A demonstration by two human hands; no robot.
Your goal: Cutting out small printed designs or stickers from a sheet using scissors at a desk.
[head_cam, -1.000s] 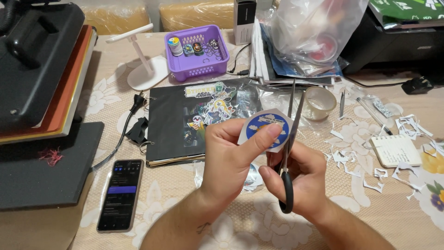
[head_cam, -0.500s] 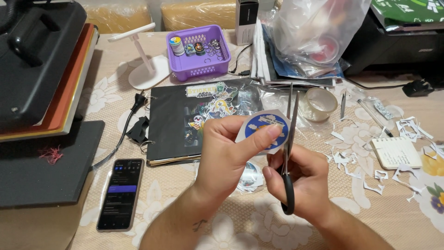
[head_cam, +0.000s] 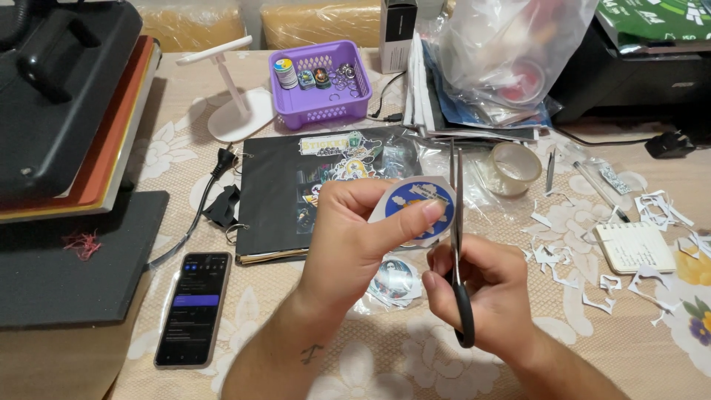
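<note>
My left hand (head_cam: 355, 241) pinches a round sticker (head_cam: 415, 204) with a blue centre and white border, holding it up over the table. My right hand (head_cam: 481, 292) grips black-handled scissors (head_cam: 457, 222), blades pointing away from me and set against the sticker's right edge. Below the hands lies a clear bag with round stickers (head_cam: 392, 281) on the flowered tablecloth.
A black binder with stickers (head_cam: 281, 200) lies behind the hands. A phone (head_cam: 194, 307) is at left, a heat press (head_cam: 67, 96) far left, a purple basket (head_cam: 320, 92) and white stand (head_cam: 233, 104) behind. Tape roll (head_cam: 516, 169), small notepad (head_cam: 635, 248) and paper scraps (head_cam: 592, 289) lie right.
The sticker has turned slightly in my left hand and the scissors have stayed at its right edge; both hands have barely shifted.
</note>
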